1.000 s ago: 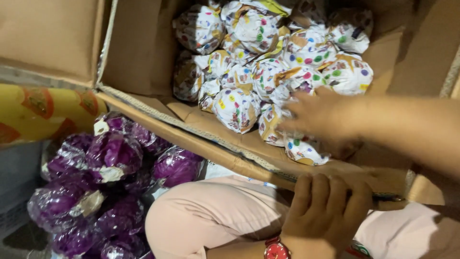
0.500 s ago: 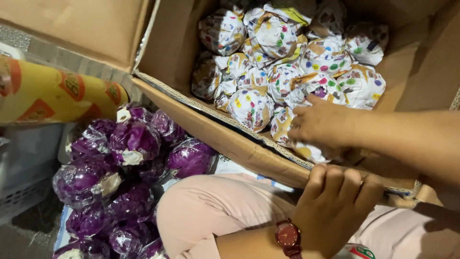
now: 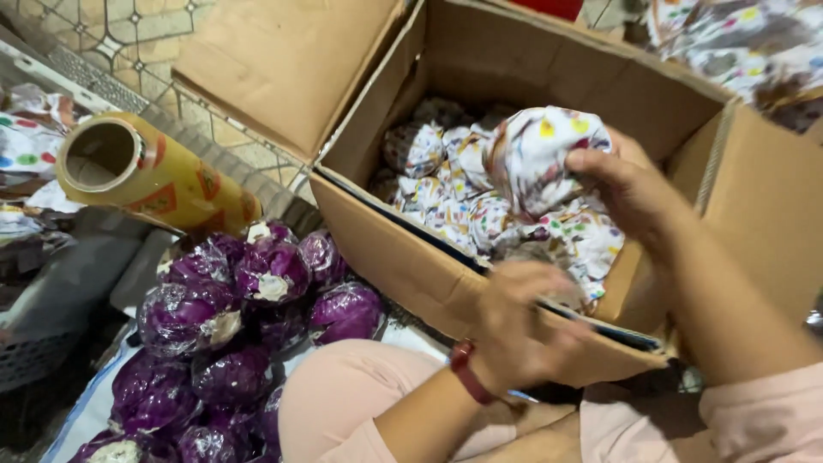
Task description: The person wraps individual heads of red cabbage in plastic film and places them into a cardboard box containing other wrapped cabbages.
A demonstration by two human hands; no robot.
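My right hand (image 3: 630, 184) is closed around a round bundle wrapped in white paper with coloured dots (image 3: 540, 154), lifted above the other wrapped bundles (image 3: 446, 189) in an open cardboard box (image 3: 394, 257). My left hand (image 3: 523, 326), with a red watch at the wrist, grips the near rim of the box. A pile of purple cabbages in clear film (image 3: 249, 300) lies to the left of the box, beside my knee in pink cloth (image 3: 360, 403).
A yellow roll of cling film (image 3: 146, 171) lies at the left above the cabbages. A grey plastic crate (image 3: 43, 334) stands at the far left. More dotted paper (image 3: 737, 43) shows at the top right. The box flap (image 3: 283, 60) lies open over a tiled floor.
My right hand has lifted one wrapped bundle out of the heap in the box. My left hand has shifted along the box's near rim, and the view has tilted.
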